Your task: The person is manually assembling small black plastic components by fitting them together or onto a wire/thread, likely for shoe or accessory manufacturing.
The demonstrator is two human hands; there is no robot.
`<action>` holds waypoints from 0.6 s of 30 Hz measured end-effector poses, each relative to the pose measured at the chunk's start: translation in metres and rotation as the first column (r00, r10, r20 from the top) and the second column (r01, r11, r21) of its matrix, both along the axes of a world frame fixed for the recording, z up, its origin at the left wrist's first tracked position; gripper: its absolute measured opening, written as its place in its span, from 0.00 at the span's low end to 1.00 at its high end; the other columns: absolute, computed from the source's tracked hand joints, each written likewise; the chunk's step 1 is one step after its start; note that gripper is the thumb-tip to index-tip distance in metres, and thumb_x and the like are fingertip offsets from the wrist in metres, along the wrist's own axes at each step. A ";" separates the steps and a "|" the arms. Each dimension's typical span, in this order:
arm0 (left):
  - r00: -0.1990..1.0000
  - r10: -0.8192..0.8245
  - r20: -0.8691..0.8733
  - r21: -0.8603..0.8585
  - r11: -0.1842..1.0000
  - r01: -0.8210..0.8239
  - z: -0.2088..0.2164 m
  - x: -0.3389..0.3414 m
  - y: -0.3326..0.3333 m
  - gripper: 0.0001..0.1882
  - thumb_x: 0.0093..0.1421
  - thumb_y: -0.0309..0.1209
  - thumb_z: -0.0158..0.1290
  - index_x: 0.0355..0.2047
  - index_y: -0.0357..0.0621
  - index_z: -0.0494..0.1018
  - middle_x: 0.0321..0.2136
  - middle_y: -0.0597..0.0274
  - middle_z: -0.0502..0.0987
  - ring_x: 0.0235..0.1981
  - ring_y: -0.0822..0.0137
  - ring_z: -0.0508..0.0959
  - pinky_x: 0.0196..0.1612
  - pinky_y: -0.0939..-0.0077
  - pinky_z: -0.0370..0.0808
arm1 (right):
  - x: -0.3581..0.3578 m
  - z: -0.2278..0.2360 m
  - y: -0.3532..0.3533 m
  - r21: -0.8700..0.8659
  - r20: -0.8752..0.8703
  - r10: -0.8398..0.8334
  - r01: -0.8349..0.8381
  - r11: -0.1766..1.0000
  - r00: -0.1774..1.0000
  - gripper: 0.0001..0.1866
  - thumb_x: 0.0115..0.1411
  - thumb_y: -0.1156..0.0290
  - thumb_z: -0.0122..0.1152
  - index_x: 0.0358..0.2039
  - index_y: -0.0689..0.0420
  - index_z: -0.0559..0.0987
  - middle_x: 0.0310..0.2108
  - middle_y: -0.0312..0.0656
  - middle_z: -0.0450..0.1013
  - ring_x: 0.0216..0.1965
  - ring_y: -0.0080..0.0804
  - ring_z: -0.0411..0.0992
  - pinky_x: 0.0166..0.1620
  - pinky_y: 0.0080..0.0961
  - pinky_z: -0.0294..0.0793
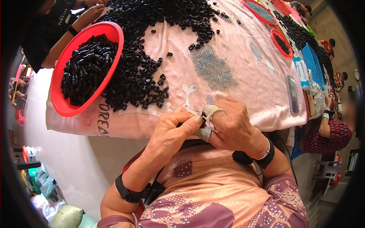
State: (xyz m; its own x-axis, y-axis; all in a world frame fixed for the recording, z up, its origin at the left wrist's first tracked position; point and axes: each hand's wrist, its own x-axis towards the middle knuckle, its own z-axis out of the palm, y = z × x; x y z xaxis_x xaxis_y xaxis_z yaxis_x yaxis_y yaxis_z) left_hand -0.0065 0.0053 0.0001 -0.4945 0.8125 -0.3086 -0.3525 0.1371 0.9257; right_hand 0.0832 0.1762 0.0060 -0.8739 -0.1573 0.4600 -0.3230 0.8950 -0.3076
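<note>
At the table's near edge, my two hands meet around a small black plastic part (pixel 203 121). My left hand (pixel 171 126) pinches it between thumb and bent forefinger. From the other side my right hand (pixel 235 123) closes on the same part, its fingertips partly hidden. Pale cloth finger covers (pixel 211 110) wrap fingers of the right hand. Beyond the hands lies a loose patch of small, shiny grey springs (pixel 215 68). To the left of it spreads a large heap of black plastic parts (pixel 133 72).
A red basin (pixel 118 49) of black parts stands at the left on the pink cloth (pixel 251 83). A phone (pixel 292 93), a blue basket (pixel 313 64) and smaller red basins (pixel 288 53) line the right side. A person's arm (pixel 61 49) reaches in at far left; other people sit at right.
</note>
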 end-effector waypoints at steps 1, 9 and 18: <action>1.000 0.007 0.008 0.013 1.000 -0.007 -0.002 0.000 0.000 0.15 0.64 0.35 0.53 0.31 0.32 0.78 0.28 0.65 0.71 0.33 0.75 0.68 0.39 0.78 0.67 | 0.000 0.000 -0.001 -0.014 -0.005 0.004 -0.004 1.000 1.000 0.11 0.39 0.69 0.63 0.21 0.58 0.71 0.20 0.43 0.67 0.21 0.43 0.68 0.28 0.36 0.66; 0.998 0.000 -0.058 0.034 0.999 0.002 0.000 0.000 0.000 0.15 0.64 0.34 0.53 0.31 0.31 0.78 0.30 0.65 0.69 0.35 0.75 0.68 0.40 0.79 0.67 | 0.000 -0.008 -0.003 -0.053 -0.008 0.033 -0.034 0.998 0.999 0.12 0.42 0.66 0.66 0.22 0.57 0.72 0.20 0.42 0.69 0.21 0.42 0.69 0.28 0.36 0.66; 0.891 -0.049 0.451 0.194 0.980 -0.044 0.000 -0.004 -0.004 0.14 0.66 0.38 0.50 0.31 0.39 0.75 0.23 0.69 0.71 0.18 0.83 0.63 0.16 0.89 0.55 | -0.002 -0.001 -0.002 -0.206 -0.036 0.059 -0.065 0.976 0.998 0.15 0.44 0.63 0.70 0.23 0.58 0.74 0.19 0.40 0.68 0.21 0.42 0.69 0.28 0.35 0.65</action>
